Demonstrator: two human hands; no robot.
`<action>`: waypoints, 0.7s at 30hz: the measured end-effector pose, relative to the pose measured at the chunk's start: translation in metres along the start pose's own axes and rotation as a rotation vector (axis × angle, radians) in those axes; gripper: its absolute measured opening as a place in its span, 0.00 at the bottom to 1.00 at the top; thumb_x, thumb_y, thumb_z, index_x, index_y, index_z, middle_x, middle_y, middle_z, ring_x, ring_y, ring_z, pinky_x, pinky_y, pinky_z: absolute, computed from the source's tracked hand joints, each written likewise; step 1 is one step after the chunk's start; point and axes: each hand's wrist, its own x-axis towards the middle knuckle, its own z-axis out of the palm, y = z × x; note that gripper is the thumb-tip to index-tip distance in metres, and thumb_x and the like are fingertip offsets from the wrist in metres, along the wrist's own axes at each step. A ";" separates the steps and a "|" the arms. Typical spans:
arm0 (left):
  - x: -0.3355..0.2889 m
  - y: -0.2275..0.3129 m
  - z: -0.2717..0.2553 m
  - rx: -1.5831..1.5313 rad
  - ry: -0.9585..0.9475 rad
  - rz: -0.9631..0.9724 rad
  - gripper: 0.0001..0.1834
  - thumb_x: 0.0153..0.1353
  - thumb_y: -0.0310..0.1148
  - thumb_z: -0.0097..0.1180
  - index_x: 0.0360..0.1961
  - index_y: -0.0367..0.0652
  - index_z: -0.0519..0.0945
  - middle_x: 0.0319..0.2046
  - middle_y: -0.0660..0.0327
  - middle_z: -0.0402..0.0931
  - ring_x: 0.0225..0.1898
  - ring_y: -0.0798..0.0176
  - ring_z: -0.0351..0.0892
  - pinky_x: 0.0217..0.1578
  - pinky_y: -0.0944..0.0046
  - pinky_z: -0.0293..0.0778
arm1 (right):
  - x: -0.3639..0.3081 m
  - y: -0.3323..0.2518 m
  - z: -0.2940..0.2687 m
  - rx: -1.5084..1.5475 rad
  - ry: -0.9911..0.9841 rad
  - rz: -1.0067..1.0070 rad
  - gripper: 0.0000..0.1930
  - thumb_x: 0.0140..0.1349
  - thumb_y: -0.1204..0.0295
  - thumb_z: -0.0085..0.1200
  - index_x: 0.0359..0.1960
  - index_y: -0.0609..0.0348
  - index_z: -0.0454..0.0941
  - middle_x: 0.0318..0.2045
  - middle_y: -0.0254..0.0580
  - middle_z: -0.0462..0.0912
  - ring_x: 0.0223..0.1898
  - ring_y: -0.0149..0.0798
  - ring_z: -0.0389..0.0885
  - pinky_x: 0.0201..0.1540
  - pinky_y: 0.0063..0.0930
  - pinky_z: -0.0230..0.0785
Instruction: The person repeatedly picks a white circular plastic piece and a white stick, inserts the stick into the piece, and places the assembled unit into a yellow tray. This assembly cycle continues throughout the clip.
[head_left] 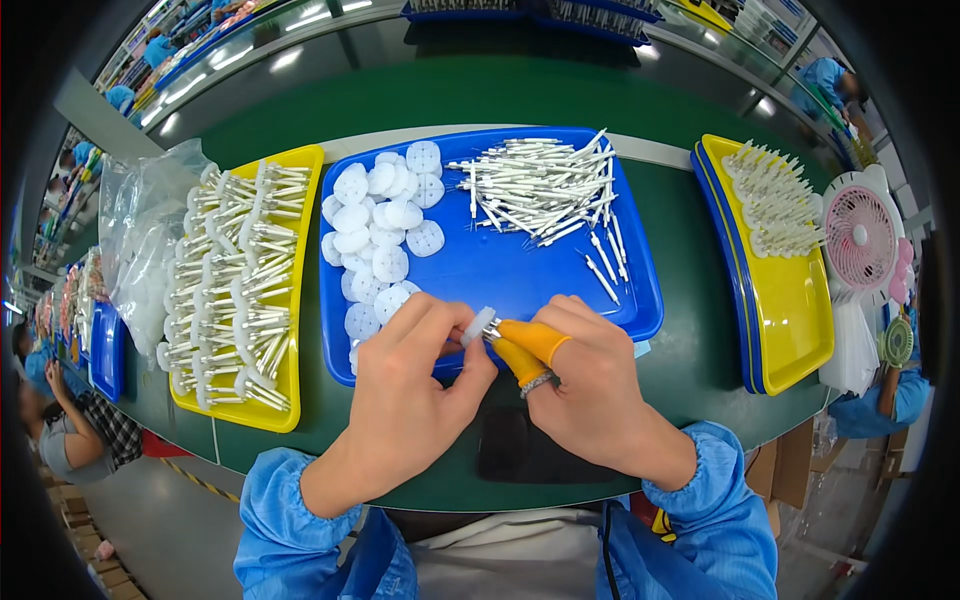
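Over the near edge of a blue tray (pixel 440 290), my two hands meet. My left hand (pixel 415 390) pinches a small translucent white plastic disc (pixel 479 325) between thumb and fingers, tilted on edge. My right hand (pixel 590 385) wears yellow covers on thumb and index finger, with a silvery band around the thumb cover. Those fingertips close on a small shiny metal piece against the disc; its far end is hidden. Inside the tray lie loose round white discs (pixel 390 264) with small holes at left. A heap of thin white rods (pixel 540 190) with metal ends lies at right.
Left stands a yellow tray (pixel 290 330) packed with discs bristling with rods, beside a clear plastic bag (pixel 150 240). At right, a yellow tray (pixel 800 330) on blue ones holds similar pieces, near a pink fan (pixel 861 235). A dark flat object (pixel 515 450) lies below my hands.
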 end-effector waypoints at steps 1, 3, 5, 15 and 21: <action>-0.001 0.000 0.000 0.008 -0.012 -0.002 0.10 0.63 0.19 0.69 0.45 0.35 0.85 0.37 0.51 0.82 0.34 0.50 0.90 0.32 0.56 0.84 | -0.001 -0.001 0.002 -0.001 0.001 0.023 0.14 0.43 0.86 0.63 0.35 0.68 0.84 0.33 0.48 0.78 0.38 0.55 0.78 0.42 0.48 0.72; -0.003 0.003 0.002 0.036 -0.037 -0.028 0.11 0.64 0.19 0.68 0.47 0.35 0.85 0.37 0.51 0.81 0.33 0.48 0.89 0.32 0.54 0.83 | -0.001 -0.003 0.006 -0.006 0.005 0.069 0.15 0.43 0.86 0.62 0.37 0.68 0.85 0.33 0.48 0.78 0.38 0.56 0.78 0.42 0.49 0.72; -0.005 0.002 0.005 0.037 -0.039 -0.041 0.11 0.65 0.20 0.68 0.48 0.35 0.84 0.38 0.51 0.81 0.34 0.48 0.89 0.32 0.53 0.82 | -0.001 -0.002 0.009 -0.012 -0.020 0.122 0.15 0.44 0.86 0.61 0.38 0.68 0.86 0.33 0.49 0.80 0.38 0.57 0.79 0.42 0.49 0.72; 0.006 -0.002 -0.001 -0.079 -0.003 -0.129 0.08 0.69 0.19 0.66 0.48 0.32 0.85 0.45 0.53 0.81 0.42 0.53 0.91 0.45 0.59 0.92 | 0.005 0.053 -0.043 -0.613 -0.020 0.330 0.09 0.59 0.80 0.68 0.41 0.69 0.88 0.40 0.54 0.82 0.48 0.57 0.79 0.53 0.49 0.70; 0.008 0.004 -0.007 -0.158 -0.139 -0.201 0.08 0.71 0.19 0.64 0.50 0.33 0.87 0.48 0.53 0.82 0.47 0.56 0.90 0.46 0.60 0.93 | 0.010 0.028 -0.041 -0.103 -0.160 0.367 0.09 0.61 0.81 0.67 0.43 0.62 0.88 0.47 0.56 0.85 0.54 0.60 0.80 0.58 0.50 0.71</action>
